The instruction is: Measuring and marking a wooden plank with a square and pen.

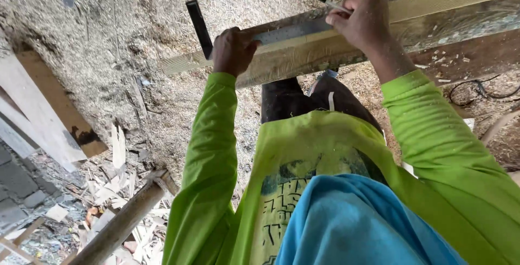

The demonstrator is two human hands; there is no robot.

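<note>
Two hands: left hand (pixel 233 50) on square (pixel 287 31), right hand (pixel 360 20) with pencil (pixel 333 5).

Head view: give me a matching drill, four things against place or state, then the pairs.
Things:
1. left hand
2. right hand
3. black-handled metal try square
4. long pale wooden beam

Places or states:
A. lies flat on the beam, handle hanging over its near edge
B. grips a thin pencil
C. presses down on the square
D. runs across the top of the view, above the sawdust-covered floor

Pairs: 1-C, 2-B, 3-A, 4-D
</note>
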